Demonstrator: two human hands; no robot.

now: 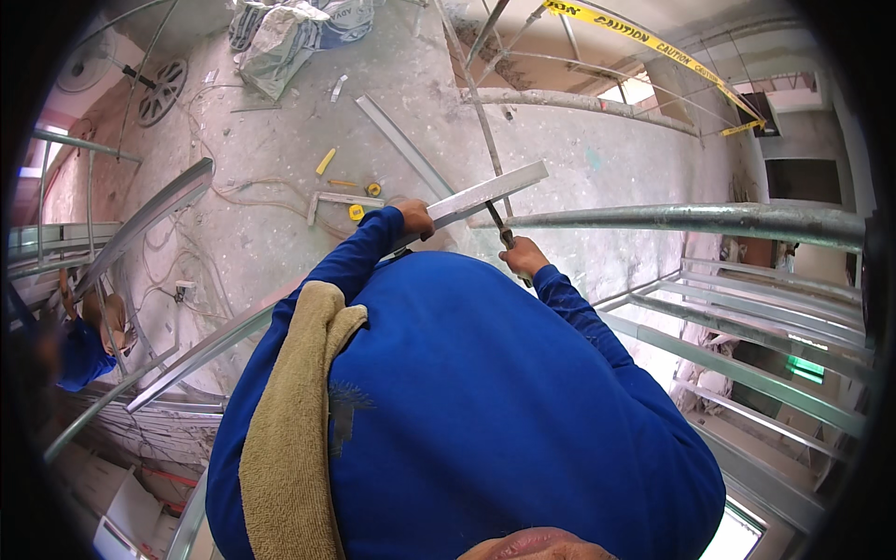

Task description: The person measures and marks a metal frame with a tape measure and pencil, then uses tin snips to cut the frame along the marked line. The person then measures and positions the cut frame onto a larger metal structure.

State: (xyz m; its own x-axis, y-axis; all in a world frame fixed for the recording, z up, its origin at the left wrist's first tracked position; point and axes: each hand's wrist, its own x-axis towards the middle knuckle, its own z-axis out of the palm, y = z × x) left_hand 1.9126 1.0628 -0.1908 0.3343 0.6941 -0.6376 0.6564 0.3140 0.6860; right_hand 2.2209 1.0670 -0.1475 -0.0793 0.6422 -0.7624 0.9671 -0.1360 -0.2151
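Note:
My left hand (415, 217) is closed around a silver metal channel (490, 189), which slants up to the right in front of my chest. The channel appears to continue under my left forearm toward the lower left. My right hand (525, 256) grips the handle of a slim dark hand tool (498, 220). Its upper end meets the channel's near edge, to the right of my left hand; the tool's exact kind is unclear. On the floor beyond my left hand lie two yellow tape measures (357, 212), an L-shaped pale piece (313, 207) and a yellow-handled item (326, 161).
A thick scaffold pipe (672, 220) crosses at the right, above a rack of metal rails (747, 317). Another metal strip (403, 145) lies on the floor. Cables (257, 194) trail at left. A person in blue (89, 355) crouches far left. Sacks (299, 42) sit at the back.

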